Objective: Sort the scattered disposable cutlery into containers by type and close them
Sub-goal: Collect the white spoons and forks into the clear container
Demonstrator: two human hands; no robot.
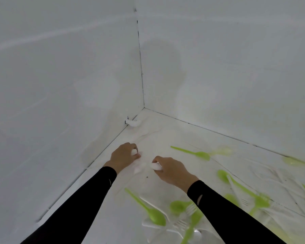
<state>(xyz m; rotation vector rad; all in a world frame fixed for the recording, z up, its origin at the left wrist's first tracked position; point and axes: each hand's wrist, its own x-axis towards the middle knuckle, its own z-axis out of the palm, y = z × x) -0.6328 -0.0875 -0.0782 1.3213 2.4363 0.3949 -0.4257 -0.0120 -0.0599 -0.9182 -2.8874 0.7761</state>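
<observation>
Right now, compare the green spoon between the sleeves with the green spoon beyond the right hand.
The near green spoon runs diagonally, bowl toward the camera; the far green spoon lies almost crosswise, bowl to the right. The near one's bowl rests on white cutlery; the far one lies on the bare white surface, its bowl meeting a paler piece. Both are bright green and lie flat.

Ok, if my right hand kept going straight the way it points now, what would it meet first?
Probably your left hand: the right hand, gripping a white piece, points up-left toward it, and I see nothing clear between them, though white on white is hard to make out.
</observation>
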